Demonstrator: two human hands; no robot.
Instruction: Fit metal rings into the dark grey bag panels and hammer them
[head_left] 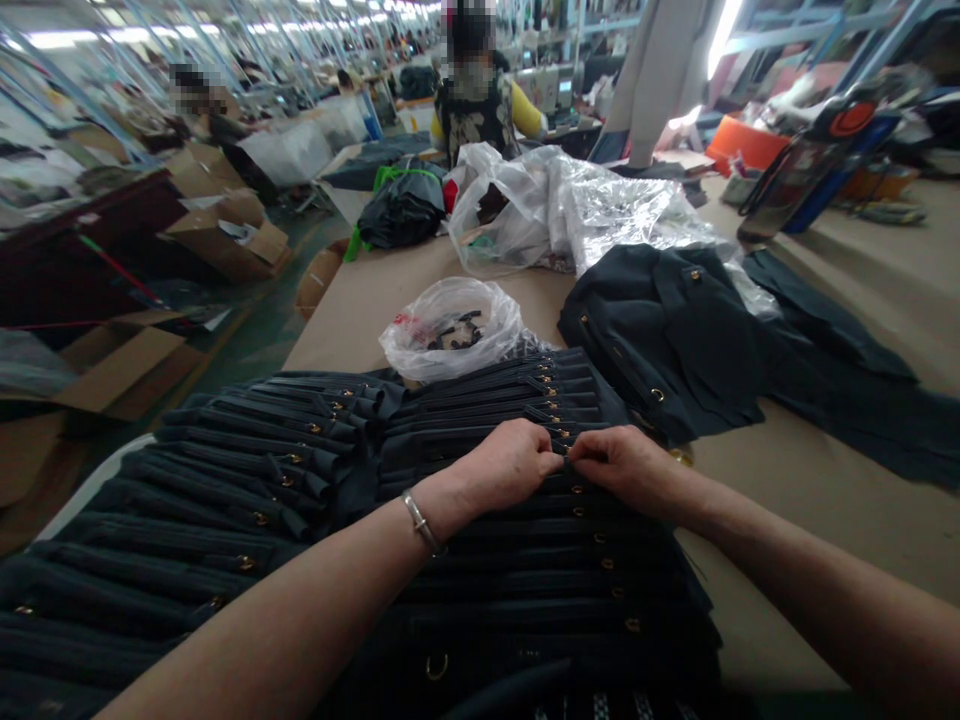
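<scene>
Overlapping dark zippered fabric pieces (480,590) lie stacked in rows before me, with gold-coloured hardware along their right side. My left hand (514,462) and my right hand (622,465) meet over one of these rows, fingertips almost touching. Both are closed in a pinch at a small gold zipper pull (567,450), which the fingers partly hide. On rows farther away, short dark strips (536,385) hang from the zipper pulls. A second overlapping stack (247,470) spreads out to the left. Beyond the stacks, a clear plastic bag (450,330) holds small dark strips.
Dark bags or panels (667,330) lie at the right on the brown tabletop (847,540). Clear plastic wrapping (615,210) sits behind them, near a bottle (787,180). Cardboard boxes (225,225) stand on the floor at left. A person (484,110) is beyond the table.
</scene>
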